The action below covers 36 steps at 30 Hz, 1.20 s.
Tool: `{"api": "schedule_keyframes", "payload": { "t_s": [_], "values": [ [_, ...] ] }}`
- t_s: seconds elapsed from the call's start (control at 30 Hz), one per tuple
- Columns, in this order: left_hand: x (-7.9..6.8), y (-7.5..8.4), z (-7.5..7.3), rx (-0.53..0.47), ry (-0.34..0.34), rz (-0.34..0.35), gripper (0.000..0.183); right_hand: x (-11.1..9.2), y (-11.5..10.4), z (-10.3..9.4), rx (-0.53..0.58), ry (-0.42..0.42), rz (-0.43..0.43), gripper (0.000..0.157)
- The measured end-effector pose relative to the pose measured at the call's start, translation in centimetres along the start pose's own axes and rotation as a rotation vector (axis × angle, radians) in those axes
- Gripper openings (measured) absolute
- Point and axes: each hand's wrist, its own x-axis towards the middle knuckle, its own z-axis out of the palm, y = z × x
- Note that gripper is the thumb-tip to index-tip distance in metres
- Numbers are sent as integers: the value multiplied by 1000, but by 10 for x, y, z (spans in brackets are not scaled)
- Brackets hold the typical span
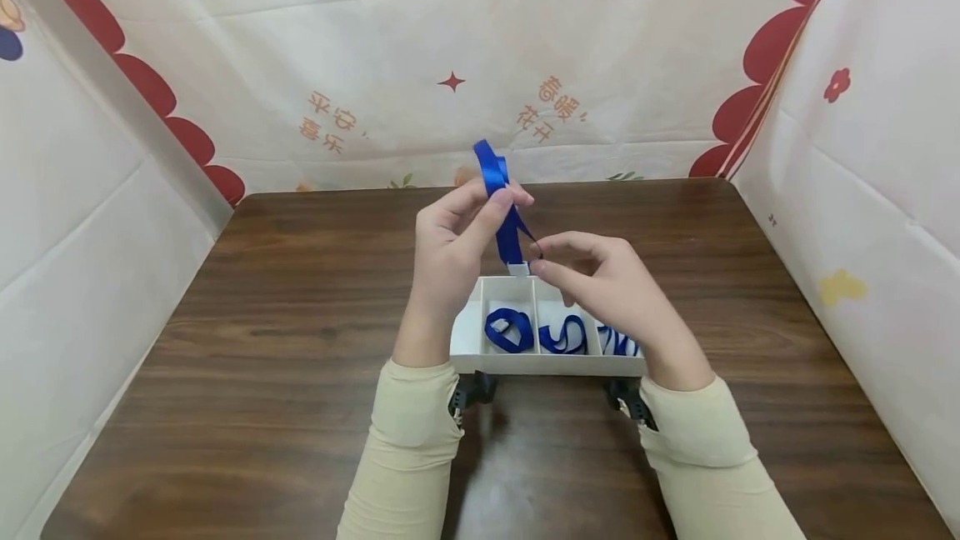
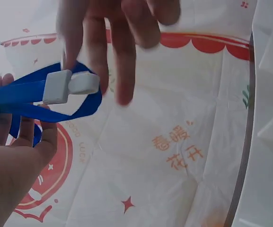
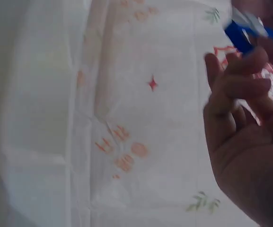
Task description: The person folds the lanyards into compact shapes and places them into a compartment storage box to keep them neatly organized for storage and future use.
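Observation:
Raised over the far side of the white box, a blue ribbon lanyard [image 1: 508, 240] hangs from my left hand [image 1: 450, 244], pinched between thumb and fingers. At its lower end is a white plastic clip [image 2: 57, 87]. My right hand [image 1: 611, 277] pinches the lanyard beside this clip with thumb and index finger; in the left wrist view a fingertip touches the clip's top edge. The right wrist view shows the right hand's fingers bent near the blue ribbon [image 3: 238, 37]. Below, the white box [image 1: 547, 366] has compartments with coiled blue lanyards [image 1: 510, 332] in several of them.
The box stands on a dark wooden table [image 1: 300, 340]. A white printed cloth [image 1: 420, 57] hangs behind, with white side walls [image 1: 885, 190] left and right. Black devices [image 1: 474, 392] sit at both wrists, by the box's near edge.

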Motion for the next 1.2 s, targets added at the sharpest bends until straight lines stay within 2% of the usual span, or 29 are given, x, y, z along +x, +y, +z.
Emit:
{"api": "schedule_keyframes", "payload": {
  "t_s": [0.17, 0.23, 0.3, 0.33, 0.4, 0.43, 0.47, 0.53, 0.57, 0.67, 0.73, 0.8, 0.9, 0.97, 1.03, 1.1, 1.2],
  "values": [
    [1, 3, 1, -51, 48, 45, 26, 6, -1, 16, 171, 145, 2, 27],
    [1, 3, 1, -81, 83, 64, 27, 7, -1, 19, 326, 192, -37, 27],
    [2, 3, 0, -142, 127, 64, 26, 7, 0, 20, 533, 193, -108, 24],
    [2, 2, 0, -185, 147, 55, 25, 6, 1, 19, 667, 158, -177, 24],
    [4, 1, -1, -286, 179, 26, 26, 6, 2, 17, 925, 18, -316, 27],
    [4, 1, -2, -339, 190, 8, 28, 6, 3, 15, 1006, -73, -380, 29],
    [5, 1, -3, -390, 198, -13, 31, 6, 3, 13, 1042, -164, -436, 32],
    [5, 0, -4, -473, 207, -48, 35, 5, 5, 9, 981, -301, -504, 34],
    [5, 0, -5, -503, 211, -60, 36, 5, 5, 8, 877, -313, -521, 33],
    [5, 1, -8, -569, 241, -72, 38, 4, 3, 6, 518, -240, -520, 28],
    [5, 2, -9, -591, 262, -63, 38, 4, 2, 7, 378, -151, -472, 24],
    [5, 3, -10, -603, 272, -54, 37, 3, 0, 10, 349, -47, -424, 20],
    [5, 4, -10, -603, 268, -48, 37, 3, -4, 14, 469, 124, -373, 13],
    [5, 4, -9, -597, 265, -51, 38, 3, -6, 17, 556, 225, -368, 11],
    [5, 4, -9, -587, 266, -55, 39, 2, -8, 18, 580, 291, -398, 13],
    [5, 5, -9, -578, 267, -55, 38, 1, -8, 18, 522, 314, -449, 14],
    [5, 7, -8, -567, 262, -55, 37, 2, -6, 21, 326, 303, -545, 18]
  ]
}}
